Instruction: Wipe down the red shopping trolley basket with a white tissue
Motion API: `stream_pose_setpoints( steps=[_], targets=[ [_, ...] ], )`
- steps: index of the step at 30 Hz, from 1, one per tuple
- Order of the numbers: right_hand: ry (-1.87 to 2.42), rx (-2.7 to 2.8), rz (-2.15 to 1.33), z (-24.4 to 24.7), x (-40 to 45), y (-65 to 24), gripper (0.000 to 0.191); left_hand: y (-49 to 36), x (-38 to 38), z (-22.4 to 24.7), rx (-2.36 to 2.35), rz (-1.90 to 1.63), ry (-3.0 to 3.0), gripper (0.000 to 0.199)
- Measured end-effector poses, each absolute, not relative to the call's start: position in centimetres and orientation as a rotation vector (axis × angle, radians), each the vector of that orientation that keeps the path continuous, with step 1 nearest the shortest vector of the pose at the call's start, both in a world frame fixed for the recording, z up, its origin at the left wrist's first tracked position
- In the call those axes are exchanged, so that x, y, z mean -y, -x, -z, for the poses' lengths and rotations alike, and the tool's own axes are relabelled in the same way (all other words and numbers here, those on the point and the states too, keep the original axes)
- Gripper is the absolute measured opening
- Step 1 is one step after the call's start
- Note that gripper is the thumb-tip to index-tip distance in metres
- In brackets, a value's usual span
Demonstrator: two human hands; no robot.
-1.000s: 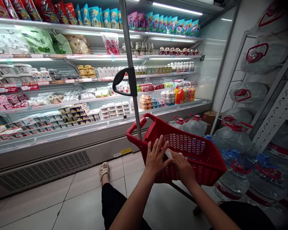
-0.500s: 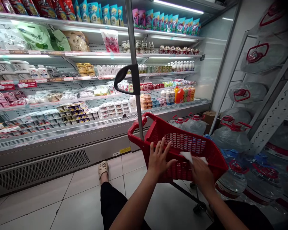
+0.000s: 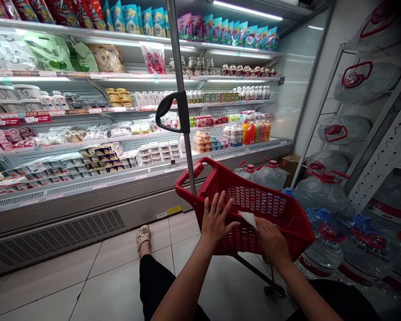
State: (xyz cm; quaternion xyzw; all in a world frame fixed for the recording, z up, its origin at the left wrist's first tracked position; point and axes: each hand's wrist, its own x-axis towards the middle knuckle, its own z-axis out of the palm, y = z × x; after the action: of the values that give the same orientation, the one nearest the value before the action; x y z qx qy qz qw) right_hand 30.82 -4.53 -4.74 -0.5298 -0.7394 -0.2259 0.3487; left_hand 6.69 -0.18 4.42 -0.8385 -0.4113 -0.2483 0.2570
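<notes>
A red plastic shopping basket (image 3: 302, 229) on a wheeled frame stands before me, tilted, its grey metal pole (image 3: 190, 165) rising from the handle end. The pole carries a black loop grip (image 3: 184, 111). My left hand (image 3: 216, 221) lies spread and flat against the near side of the basket, fingers pointing up. Pressed over the near rim, my right hand (image 3: 271, 238) holds a white cloth or wipe (image 3: 249, 218); part of it sticks out past the fingertips. The rest of the cloth is hidden under that hand.
A refrigerated display case (image 3: 147, 183) with shelves of packaged goods runs across the back. Large water bottles (image 3: 321, 245) crowd the right side, some on a metal rack (image 3: 324, 102). My shoe (image 3: 143, 236) rests on the tiled floor (image 3: 113, 272) at left.
My right hand has slid left along the basket's near rim with the cloth. The basket and its pole have shifted slightly left, and my left hand has moved a little left with them.
</notes>
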Motion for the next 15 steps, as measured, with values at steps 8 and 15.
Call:
stream_pose_setpoints(
  steps=[8,15],
  targets=[
    [1.698,1.741,0.634,9.3,9.7,-42.8,0.046,-6.9,-0.6,-3.9,1.197,0.745,2.253,0.074],
    [1.619,1.882,0.552,5.2,7.2,-33.0,0.039,-8.0,-1.2,-3.1,1.275,0.766,2.262,0.071]
  ],
)
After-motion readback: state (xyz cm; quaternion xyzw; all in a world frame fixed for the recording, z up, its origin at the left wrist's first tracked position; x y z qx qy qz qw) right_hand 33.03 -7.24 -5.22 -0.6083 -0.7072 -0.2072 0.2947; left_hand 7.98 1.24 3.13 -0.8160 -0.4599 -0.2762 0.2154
